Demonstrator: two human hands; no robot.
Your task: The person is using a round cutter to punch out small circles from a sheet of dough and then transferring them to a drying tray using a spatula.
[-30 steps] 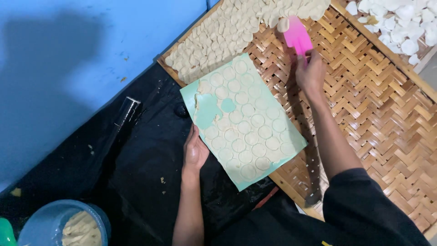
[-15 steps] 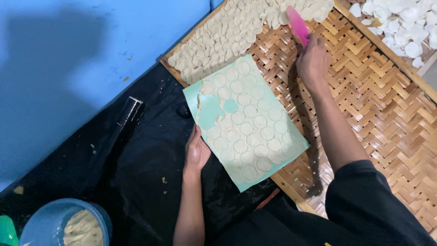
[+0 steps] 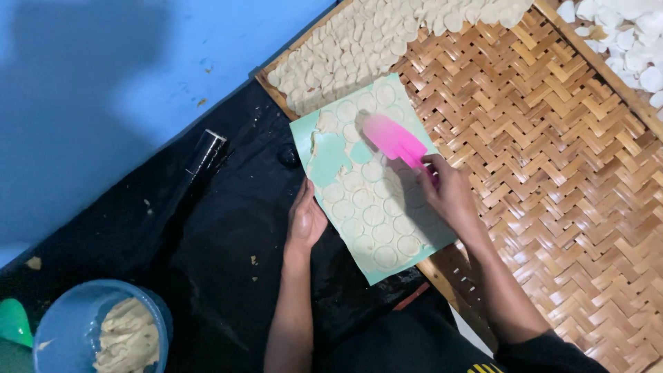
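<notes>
The right hand (image 3: 452, 197) grips the handle of a pink spatula (image 3: 394, 141), whose flat blade lies low against a pale green mat (image 3: 369, 176), angled so its edge can slip under a thin dough round (image 3: 373, 171); the left hand (image 3: 306, 220) grasps nothing, its fingers pressing the near edge of the mat, seemingly to stop the sheet sliding under the blade; the mat straddles the rim of a woven bamboo tray (image 3: 552, 159) and a black cloth (image 3: 207, 235), which puts the cut rounds right beside the place where they are laid; a bare green patch near the mat's upper left shows where rounds are already gone; across the tray's far side, rows of pale rounds (image 3: 359, 48) overlap like scales, probably to dry; at the lower left, well apart from both hands, a blue bowl (image 3: 69, 324) holds a lump of dough (image 3: 128, 338); a dark roller (image 3: 204, 153) lies on the cloth.
</notes>
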